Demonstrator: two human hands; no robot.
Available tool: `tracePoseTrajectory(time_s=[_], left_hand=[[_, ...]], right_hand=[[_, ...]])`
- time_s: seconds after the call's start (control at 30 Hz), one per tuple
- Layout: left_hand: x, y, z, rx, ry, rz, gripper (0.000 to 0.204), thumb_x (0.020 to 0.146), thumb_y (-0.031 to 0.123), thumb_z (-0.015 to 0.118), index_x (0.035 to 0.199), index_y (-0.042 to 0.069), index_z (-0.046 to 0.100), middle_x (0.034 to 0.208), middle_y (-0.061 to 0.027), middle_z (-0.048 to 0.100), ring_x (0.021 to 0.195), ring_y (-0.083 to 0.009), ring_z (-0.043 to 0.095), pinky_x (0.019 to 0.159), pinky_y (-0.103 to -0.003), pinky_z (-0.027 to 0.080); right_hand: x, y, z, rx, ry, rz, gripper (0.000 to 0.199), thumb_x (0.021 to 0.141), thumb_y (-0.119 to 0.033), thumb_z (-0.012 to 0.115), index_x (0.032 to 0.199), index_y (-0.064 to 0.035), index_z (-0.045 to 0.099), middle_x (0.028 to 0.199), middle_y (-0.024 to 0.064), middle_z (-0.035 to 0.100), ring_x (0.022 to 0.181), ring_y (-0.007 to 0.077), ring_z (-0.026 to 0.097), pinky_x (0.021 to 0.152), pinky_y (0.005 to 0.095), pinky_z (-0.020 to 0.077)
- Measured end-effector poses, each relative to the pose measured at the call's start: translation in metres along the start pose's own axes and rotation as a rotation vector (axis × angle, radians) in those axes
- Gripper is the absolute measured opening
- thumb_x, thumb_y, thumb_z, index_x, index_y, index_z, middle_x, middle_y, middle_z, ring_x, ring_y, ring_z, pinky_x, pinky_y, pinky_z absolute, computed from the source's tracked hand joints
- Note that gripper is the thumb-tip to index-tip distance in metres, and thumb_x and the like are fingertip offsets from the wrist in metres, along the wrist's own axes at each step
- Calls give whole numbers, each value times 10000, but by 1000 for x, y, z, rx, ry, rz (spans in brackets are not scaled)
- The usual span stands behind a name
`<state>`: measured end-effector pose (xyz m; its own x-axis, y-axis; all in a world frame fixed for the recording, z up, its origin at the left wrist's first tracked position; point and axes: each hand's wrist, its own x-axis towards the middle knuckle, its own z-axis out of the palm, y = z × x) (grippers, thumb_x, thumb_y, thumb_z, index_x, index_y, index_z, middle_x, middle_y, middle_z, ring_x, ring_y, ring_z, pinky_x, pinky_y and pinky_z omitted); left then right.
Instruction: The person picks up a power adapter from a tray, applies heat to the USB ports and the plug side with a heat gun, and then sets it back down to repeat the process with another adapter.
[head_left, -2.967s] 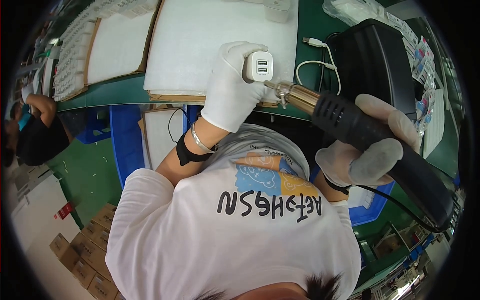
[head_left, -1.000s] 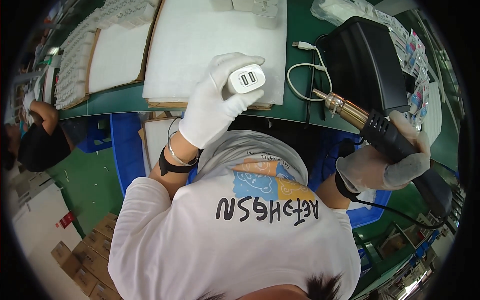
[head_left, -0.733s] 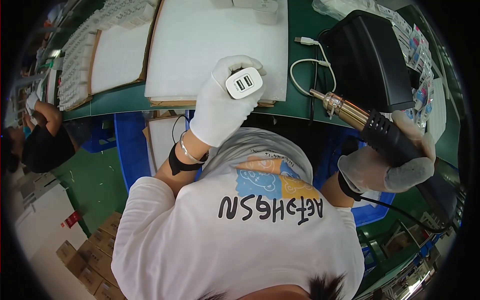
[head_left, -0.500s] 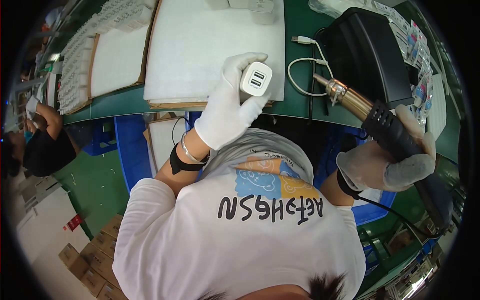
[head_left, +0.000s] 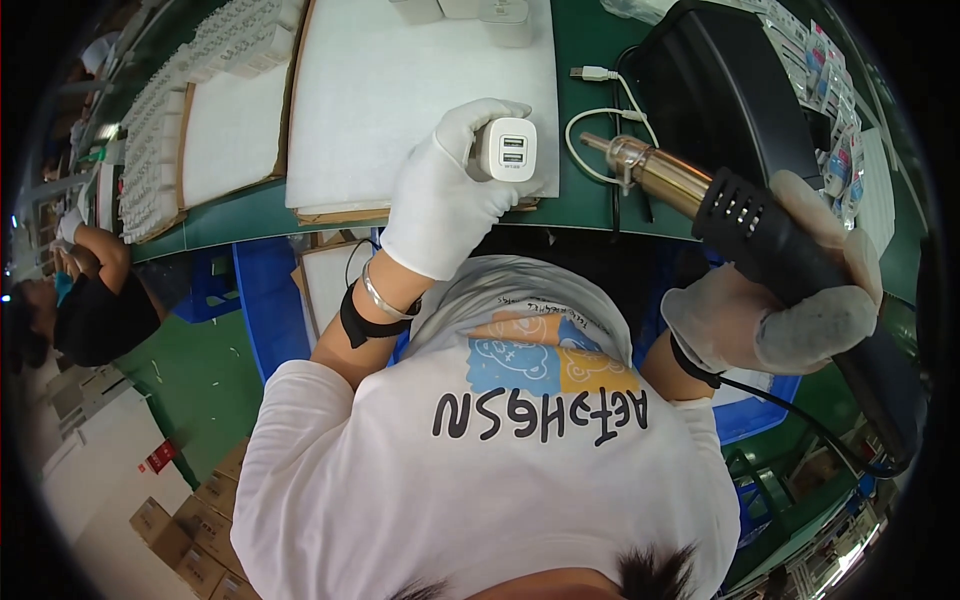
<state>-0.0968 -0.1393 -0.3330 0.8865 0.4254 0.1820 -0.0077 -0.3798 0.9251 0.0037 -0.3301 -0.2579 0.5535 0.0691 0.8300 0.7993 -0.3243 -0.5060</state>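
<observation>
My left hand [head_left: 445,190], in a white glove, sits just short of 12 o'clock in my view, with its thumb and fingers pinching a white charger [head_left: 510,150] from its sides. That charger is at 12 o'clock, over the near edge of a white sheet [head_left: 400,100] on the green bench [head_left: 592,190], and its end with two slots faces up at me. I have the right hand [head_left: 800,285] at 3 o'clock, also gloved, its thumb and fingers curled around the black grip of a hot-air gun [head_left: 755,225]. The gun's metal barrel points toward 10 o'clock, and the nozzle [head_left: 600,145] is just beside the charger on its 3 o'clock side, a gap between them. Past the nozzle, at 1 o'clock, I see a looped white cable [head_left: 645,112] lying on the bench, and between 1 and 2 a black box [head_left: 725,90]. More white pieces [head_left: 505,22] stand at 12 o'clock on the sheet's far part. Rows of small white items [head_left: 150,165] stand toward 10 o'clock, a co-worker in a dark top [head_left: 105,315] is at 9, and cardboard boxes [head_left: 205,530] are stacked between 7 and 8.
</observation>
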Motion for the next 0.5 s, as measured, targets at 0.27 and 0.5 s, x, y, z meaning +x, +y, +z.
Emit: tracePoseTrajectory(time_s=[0.27, 0.5], left_hand=[[2, 6, 6, -71, 50, -90, 471, 694, -10, 803, 1115, 21, 593, 1003, -86, 649, 892, -145, 635, 786, -276, 551], [1, 9, 5, -155, 67, -53, 450, 681, -11, 812, 1077, 22, 602, 991, -87, 650, 889, -146, 638, 752, -259, 553]], right_hand=[[6, 3, -7, -64, -174, -235, 362, 943, -424, 578, 919, -64, 554, 756, 0, 577, 653, 97, 533, 677, 217, 459], [2, 8, -1, -66, -163, -235, 355, 950, -416, 564, 920, -63, 552, 764, 4, 579, 651, 98, 532, 671, 216, 458]])
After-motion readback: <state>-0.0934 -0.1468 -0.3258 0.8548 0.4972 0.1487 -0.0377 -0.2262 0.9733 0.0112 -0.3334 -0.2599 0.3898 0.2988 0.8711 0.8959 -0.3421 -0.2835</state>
